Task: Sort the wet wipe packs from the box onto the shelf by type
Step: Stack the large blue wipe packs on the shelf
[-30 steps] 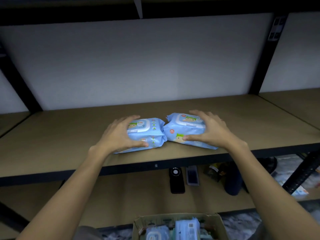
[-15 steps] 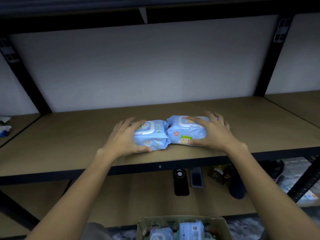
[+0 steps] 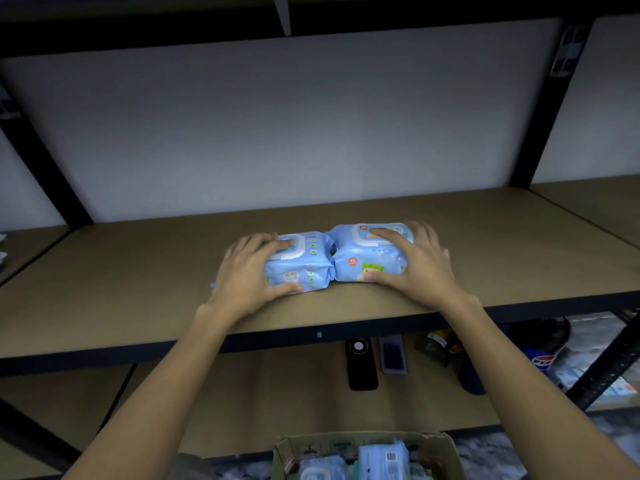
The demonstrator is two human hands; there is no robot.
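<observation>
Two light-blue wet wipe packs lie side by side, touching, on the brown shelf board [image 3: 138,299]. My left hand [image 3: 249,275] grips the left pack [image 3: 304,268], fingers over its white lid and thumb on its front. My right hand [image 3: 419,268] grips the right pack [image 3: 370,261] the same way. At the bottom edge, the cardboard box [image 3: 446,448] holds more packs [image 3: 381,459], only partly in view.
Black uprights [image 3: 48,168] [image 3: 540,126] bound the shelf bay. On the lower shelf lie a black phone [image 3: 362,365], a small dark case [image 3: 393,355], a jar [image 3: 436,348] and a dark bottle [image 3: 540,355]. Neighbouring shelf boards extend left and right.
Both hands pushed the two packs further back on the shelf and squared them together; the right pack, angled before, now lines up beside the left one.
</observation>
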